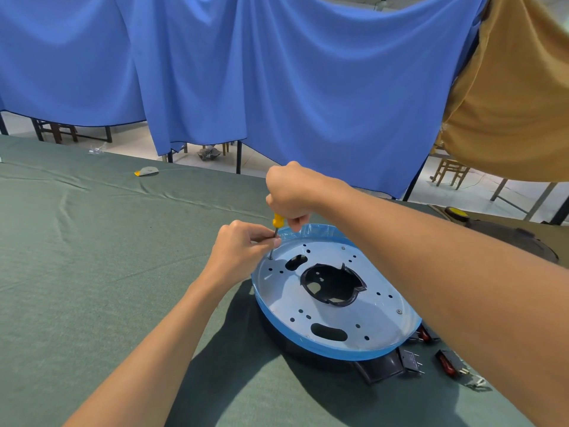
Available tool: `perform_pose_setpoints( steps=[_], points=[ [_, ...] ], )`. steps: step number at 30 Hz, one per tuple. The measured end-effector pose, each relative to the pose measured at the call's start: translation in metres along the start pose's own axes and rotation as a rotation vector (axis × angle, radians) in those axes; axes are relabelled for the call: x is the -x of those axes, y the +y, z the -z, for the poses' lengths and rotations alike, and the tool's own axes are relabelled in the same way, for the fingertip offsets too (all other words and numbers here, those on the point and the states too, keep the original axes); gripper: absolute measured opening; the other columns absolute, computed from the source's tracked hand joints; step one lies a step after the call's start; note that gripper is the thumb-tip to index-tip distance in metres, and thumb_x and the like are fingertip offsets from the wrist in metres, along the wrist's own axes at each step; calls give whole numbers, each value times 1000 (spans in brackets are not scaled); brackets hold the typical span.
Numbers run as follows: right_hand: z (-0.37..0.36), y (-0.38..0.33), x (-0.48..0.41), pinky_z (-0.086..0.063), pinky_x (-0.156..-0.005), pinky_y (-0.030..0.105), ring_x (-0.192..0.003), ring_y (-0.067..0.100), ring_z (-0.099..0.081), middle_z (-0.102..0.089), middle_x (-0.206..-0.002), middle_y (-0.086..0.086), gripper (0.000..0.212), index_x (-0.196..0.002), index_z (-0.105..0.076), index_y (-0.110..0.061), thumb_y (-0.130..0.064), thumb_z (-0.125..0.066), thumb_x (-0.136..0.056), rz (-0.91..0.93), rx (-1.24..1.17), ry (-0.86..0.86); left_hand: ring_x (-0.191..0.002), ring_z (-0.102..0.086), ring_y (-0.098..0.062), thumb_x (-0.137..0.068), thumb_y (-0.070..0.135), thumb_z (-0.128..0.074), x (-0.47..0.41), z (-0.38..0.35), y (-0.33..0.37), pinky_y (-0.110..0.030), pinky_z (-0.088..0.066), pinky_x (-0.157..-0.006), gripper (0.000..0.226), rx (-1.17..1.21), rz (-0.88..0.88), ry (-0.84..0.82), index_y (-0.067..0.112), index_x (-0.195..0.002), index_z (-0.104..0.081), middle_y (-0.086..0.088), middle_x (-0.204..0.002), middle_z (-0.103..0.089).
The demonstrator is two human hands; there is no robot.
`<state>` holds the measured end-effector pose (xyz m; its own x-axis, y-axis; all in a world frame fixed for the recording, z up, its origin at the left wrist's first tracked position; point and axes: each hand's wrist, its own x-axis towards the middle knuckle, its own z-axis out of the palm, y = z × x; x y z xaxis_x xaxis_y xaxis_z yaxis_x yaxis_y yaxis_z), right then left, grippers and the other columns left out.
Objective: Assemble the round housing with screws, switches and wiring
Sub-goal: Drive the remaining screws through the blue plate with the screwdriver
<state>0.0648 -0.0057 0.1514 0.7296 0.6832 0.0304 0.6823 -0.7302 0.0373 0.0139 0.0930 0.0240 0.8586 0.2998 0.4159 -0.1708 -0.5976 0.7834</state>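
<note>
**Busy at the Far Left Edge**

Grips the yellow handle of a screwdriver from above with the right hand, fingers curled tight round it. Pinches the thin metal shaft lower down with the left hand, thumb and fingertips pressed together on it. Stands the tool almost straight up, tip down on a small screw. Meets that screw at the far left edge of the round housing.

Has the housing lying flat on the green cloth, near and to the right of the middle, partly under the right arm. Shows a pale metal plate with a blue film rim, many small holes, two long slots and a big dark hole in the middle. Shows two more screws in the plate, one at the far side and one at the right side. Rests on a black part poking out at the near right.

Has three small switches on the cloth just right of the housing, two with red tops and one plain black with metal pins.

Has a little yellow and grey thing far off to the left on the cloth. Has a blue curtain hanging behind the table, with a tan cloth to its right.
</note>
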Motion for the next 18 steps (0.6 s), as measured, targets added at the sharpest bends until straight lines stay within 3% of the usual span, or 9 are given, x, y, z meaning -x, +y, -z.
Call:
perform_pose_setpoints(
  steps=[3, 5, 8, 12, 15, 16, 18],
  points=[
    [4, 0, 1, -51, -49, 24, -32, 13, -58, -60, -56, 8, 35, -71, -47, -8, -27, -47, -100, 17, 62, -46, -73, -66, 3, -82, 17, -78, 0, 0, 0, -19, -54, -69, 11, 10, -2, -8, 14, -92, -80, 9, -77, -74],
    [10, 0, 3, -55, -57, 30, -44, 16, -63, -59, -68, 3, 32, -74, -51, -12, -36, -61, -92, 55, 134, -58, -74, -67, -1, -81, 17, -78, 0, 0, 0, -23, -55, -70, 10, 16, 6, 0, 15, -91, -80, 9, -77, -75],
    [12, 0, 4, -51, -61, 33, -61, 17, -54, -47, -79, 2, 30, -69, -48, -22, -21, -75, -81, 143, 207, 23, -74, -68, -3, -82, 18, -77, 0, 0, 0, -28, -55, -74, 8, 9, 18, 9, 17, -90, -80, 10, -77, -75],
    [11, 3, 5, -54, -61, 33, -62, 22, -63, -48, -65, 1, 37, -61, -44, -21, -21, -73, -84, 166, 140, 2, -76, -69, -9, -83, 20, -77, 0, 0, 0, -33, -57, -74, 10, -3, 11, 3, 17, -92, -80, 9, -77, -75],
    [10, 4, 4, -45, -51, 28, -75, 24, -67, -56, -53, 2, 34, -58, -48, -16, -21, -66, -87, 97, 123, -38, -72, -67, 0, -83, 20, -77, -1, -1, 0, -25, -56, -70, 12, -11, 1, -1, 16, -93, -79, 11, -75, -73],
    [10, 3, 3, -41, -47, 25, -73, 21, -67, -58, -47, 0, 34, -57, -51, -14, -21, -63, -88, 57, 119, -56, -69, -66, 1, -82, 19, -77, -1, -1, 0, -24, -55, -68, 11, -12, -2, -1, 16, -93, -79, 11, -74, -73],
    [9, 0, 1, -38, -38, 17, -50, 12, -60, -57, -41, -5, 30, -62, -57, -12, -20, -57, -91, -20, 131, -99, -69, -66, -1, -82, 19, -77, -1, 0, 0, -24, -55, -67, 11, -18, -9, -4, 16, -92, -80, 10, -75, -74]
  ],
)
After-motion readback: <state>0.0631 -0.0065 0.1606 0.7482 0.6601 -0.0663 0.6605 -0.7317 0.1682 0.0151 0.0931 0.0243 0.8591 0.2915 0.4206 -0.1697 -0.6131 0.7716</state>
